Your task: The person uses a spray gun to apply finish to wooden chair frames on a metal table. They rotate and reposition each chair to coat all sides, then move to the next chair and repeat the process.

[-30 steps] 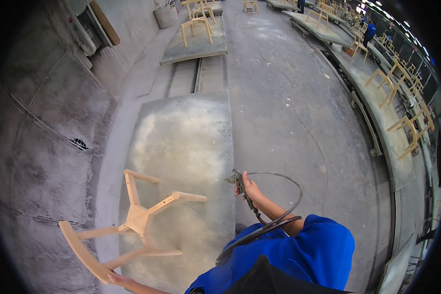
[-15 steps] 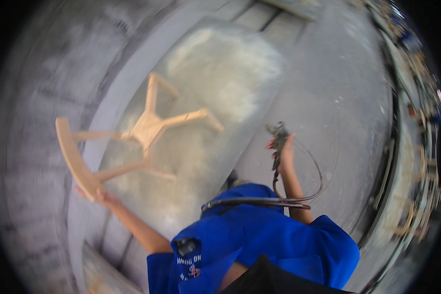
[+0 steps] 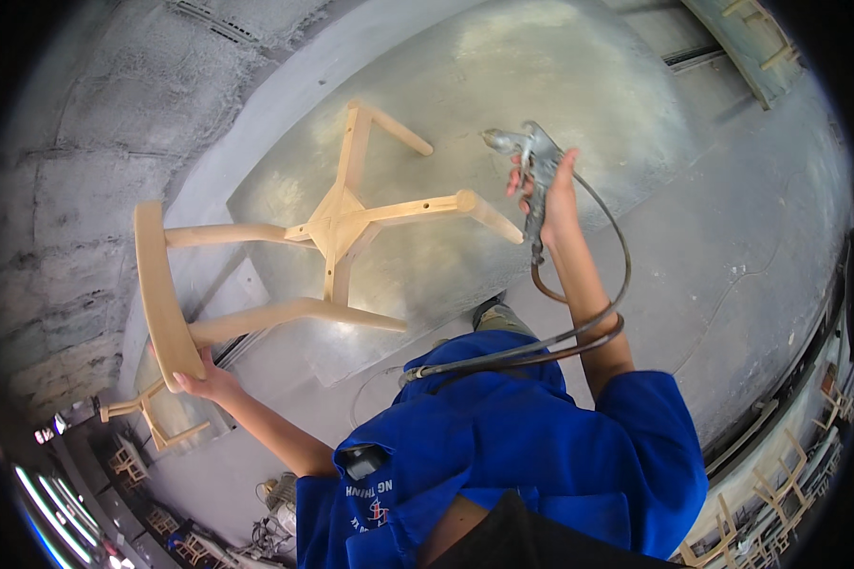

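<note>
Left hand [image 3: 202,384] grips only the lower end of the curved back rail of the bare wooden chair frame [image 3: 337,228], held up over the pale spray platform [image 3: 541,85]. One-point hold, so the frame could swing or slip. Right hand [image 3: 552,194] is closed around the spray gun [image 3: 531,156]; nozzle direction is hard to read. Hose [image 3: 579,332] loops round the forearm and could snag.

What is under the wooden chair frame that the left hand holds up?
Under the wooden chair frame lies a pale, shiny platform beside grey floor. The left hand grips its curved rail; the platform directly behind the wood is covered.
</note>
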A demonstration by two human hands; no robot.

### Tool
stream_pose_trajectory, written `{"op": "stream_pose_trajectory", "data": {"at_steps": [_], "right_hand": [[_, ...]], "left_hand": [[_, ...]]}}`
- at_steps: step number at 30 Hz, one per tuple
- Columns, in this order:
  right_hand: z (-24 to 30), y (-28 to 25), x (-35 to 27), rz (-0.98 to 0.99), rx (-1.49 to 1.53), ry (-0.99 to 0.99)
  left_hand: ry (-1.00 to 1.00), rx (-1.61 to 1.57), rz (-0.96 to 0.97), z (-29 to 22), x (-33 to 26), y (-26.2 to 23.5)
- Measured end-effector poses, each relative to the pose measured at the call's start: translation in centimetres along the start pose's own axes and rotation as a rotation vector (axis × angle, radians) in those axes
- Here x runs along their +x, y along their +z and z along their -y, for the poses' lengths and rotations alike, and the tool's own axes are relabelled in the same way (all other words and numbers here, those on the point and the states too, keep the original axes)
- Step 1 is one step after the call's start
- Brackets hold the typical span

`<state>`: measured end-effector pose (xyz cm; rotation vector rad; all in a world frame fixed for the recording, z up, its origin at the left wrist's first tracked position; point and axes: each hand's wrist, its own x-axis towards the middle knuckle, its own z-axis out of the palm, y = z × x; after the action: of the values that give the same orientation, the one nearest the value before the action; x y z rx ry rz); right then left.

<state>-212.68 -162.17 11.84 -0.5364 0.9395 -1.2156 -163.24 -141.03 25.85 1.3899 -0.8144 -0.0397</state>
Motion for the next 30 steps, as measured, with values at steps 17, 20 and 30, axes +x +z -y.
{"op": "stream_pose_trajectory", "data": {"at_steps": [17,20,30], "right_hand": [[-10.4,-15.2,-3.1,-0.493,-0.31,0.19],[-5.8,-13.8,-7.9,-0.489,-0.406,0.073],[0.5,-3.1,-21.5,-0.063,-0.013,-0.269]], "left_hand": [[0.219,0.437,-0.079,3.0,8.2,3.5],[0.298,0.444,0.012,2.6,10.8,4.5],[0.222,0.353,0.164,7.0,20.2,4.7]]}}
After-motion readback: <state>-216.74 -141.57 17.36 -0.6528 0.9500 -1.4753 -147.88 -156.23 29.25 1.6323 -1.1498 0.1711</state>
